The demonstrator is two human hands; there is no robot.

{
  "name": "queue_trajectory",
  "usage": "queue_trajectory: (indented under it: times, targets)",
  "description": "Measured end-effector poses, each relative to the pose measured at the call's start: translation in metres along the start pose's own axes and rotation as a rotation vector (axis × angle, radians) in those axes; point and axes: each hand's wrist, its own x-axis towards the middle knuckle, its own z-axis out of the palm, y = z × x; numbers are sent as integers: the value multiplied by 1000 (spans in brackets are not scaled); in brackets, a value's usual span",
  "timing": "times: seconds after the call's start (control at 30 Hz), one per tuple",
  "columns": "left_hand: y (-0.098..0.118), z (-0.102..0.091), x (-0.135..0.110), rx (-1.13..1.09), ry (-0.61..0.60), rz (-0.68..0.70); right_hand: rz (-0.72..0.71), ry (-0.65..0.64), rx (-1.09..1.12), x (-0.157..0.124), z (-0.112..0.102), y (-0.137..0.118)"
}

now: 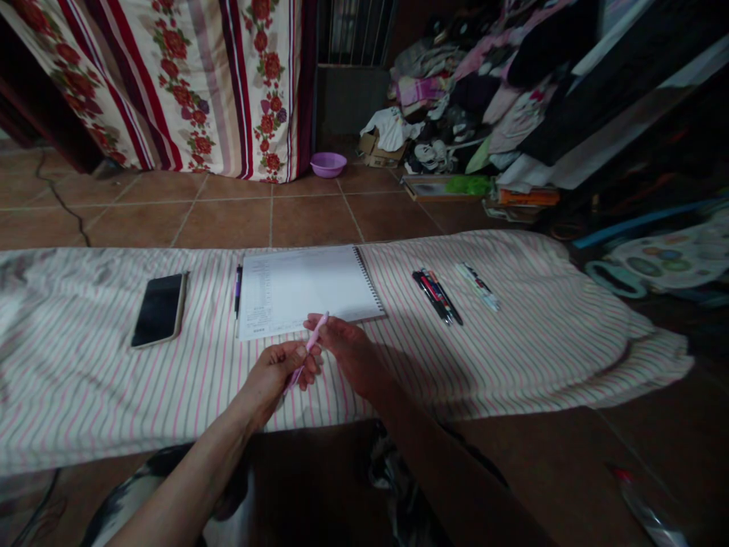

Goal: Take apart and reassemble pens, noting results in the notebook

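Note:
Both my hands hold one pink pen (310,346) just in front of a spiral notebook (304,289) lying open on a striped cloth (512,357). My left hand (279,376) is closed round the pen's lower end. My right hand (347,349) pinches its upper end with fingers together. The pen slants up to the right, its tip near the notebook's front edge.
A black phone (159,309) lies left of the notebook, a purple pen (238,290) beside the page's left edge. Several pens (437,296) and a white pen (478,286) lie to the right. A purple bowl (328,164) sits on the tiled floor; a clothes pile (472,99) behind.

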Motion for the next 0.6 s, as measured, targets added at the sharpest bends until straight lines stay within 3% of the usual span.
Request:
queue_trajectory:
  times: [0.33,0.6]
  targets:
    - [-1,3,0,45,-16,-1,1,71,-96,0,-1,3]
    - [1,0,1,-43,27,-20,5,-30,16,0,2,0]
